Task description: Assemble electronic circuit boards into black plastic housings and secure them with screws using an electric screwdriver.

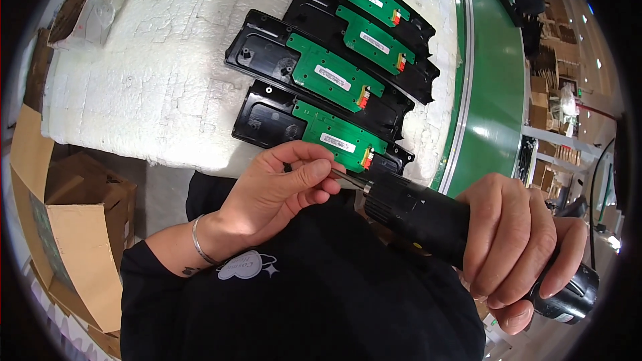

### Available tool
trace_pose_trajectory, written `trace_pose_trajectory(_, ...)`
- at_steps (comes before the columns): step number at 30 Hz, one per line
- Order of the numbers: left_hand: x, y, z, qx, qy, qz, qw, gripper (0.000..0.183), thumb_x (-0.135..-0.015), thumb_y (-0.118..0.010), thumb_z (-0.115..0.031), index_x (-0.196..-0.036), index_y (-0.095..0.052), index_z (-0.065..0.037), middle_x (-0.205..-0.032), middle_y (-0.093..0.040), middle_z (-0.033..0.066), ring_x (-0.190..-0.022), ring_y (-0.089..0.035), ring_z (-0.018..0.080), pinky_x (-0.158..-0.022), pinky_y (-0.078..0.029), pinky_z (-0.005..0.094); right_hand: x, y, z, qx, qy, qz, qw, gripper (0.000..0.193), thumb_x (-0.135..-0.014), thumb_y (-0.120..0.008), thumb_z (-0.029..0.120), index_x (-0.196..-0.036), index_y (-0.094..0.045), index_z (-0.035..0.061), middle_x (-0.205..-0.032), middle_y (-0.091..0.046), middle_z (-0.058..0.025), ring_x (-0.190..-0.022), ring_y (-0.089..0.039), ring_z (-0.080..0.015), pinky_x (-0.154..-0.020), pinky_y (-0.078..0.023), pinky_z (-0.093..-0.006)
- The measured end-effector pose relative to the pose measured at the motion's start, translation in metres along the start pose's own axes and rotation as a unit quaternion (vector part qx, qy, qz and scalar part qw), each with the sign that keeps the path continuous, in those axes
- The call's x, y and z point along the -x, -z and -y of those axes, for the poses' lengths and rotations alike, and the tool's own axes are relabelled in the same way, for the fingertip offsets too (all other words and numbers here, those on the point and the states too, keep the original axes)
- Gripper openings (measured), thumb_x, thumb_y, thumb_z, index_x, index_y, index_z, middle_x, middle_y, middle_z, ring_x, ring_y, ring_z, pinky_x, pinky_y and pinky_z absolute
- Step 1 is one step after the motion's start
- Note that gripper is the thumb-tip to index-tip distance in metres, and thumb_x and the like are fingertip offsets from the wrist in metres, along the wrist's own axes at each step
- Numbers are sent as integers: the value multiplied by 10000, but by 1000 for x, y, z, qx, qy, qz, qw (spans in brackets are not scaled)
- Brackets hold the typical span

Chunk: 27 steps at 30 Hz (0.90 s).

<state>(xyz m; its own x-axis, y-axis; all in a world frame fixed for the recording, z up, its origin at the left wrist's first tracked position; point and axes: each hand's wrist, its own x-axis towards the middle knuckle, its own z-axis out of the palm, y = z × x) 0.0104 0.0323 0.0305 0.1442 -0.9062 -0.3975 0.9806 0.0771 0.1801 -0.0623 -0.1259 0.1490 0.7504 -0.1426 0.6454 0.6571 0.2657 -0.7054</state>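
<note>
My right hand (518, 247) is wrapped round the black body of an electric screwdriver (418, 214), held slantwise in front of my chest. Its thin metal bit (350, 178) points up and left to my left hand (284, 184). Thumb and forefinger of that hand pinch the bit's tip; whether a small screw sits there is hidden. Just beyond, the nearest black plastic housing (267, 120) lies on the white foam surface, with a green circuit board (321, 124) set in it. A red and white connector (368, 157) sits at the board's right end.
Several more black housings with green boards (334, 73) lie in a row farther back on the foam (154, 87). A green conveyor surface (491, 87) runs along the right. Open cardboard boxes (77, 247) stand at lower left. Another person (528, 0) is at far upper right.
</note>
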Motion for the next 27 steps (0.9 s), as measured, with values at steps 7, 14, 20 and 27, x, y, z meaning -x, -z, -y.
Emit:
trace_pose_trajectory(7, -8, 9, 11, 42, 30, 45, 998, 151, -876, -536, -168, -981, -539, -61, -915, -584, 56, -812, -565, 109, -675, -477, 219, 10, -2, -2, 36, 24, -38, 998, 292, -660, -692, 14, -802, -448, 89, -546, -558, 6, -439, -530, -62, -468, -469, -154)
trace_pose_trajectory(14, -11, -11, 12, 27, 84, 34, 996, 329, -914, -466, -266, -1130, -491, -18, -1084, -543, 101, -989, -534, 157, -845, -438, 261, 14, 13, -8, 101, -36, -56, 993, 289, -725, -632, 118, -934, -436, 89, -579, -492, 37, -455, -451, -58, -475, -379, -181)
trace_pose_trajectory(20, -4, 3, 18, -5, 89, -2, 996, 377, -944, -387, -205, -1224, -381, 48, -1201, -465, 162, -1125, -466, 220, -963, -382, 300, 21, 22, -41, 184, -89, -183, 962, 325, -714, -487, 144, -1016, -426, 42, -580, -403, 6, -468, -355, -94, -522, -327, -262)
trace_pose_trajectory(27, -1, 8, 12, -122, 111, 25, 986, 284, -931, -415, -153, -1151, -458, 20, -998, -578, 143, -926, -593, 209, -804, -482, 276, 16, 25, -44, 125, -121, -183, 967, 313, -723, -605, 94, -949, -394, 41, -617, -450, -49, -512, -410, -124, -505, -366, -261)
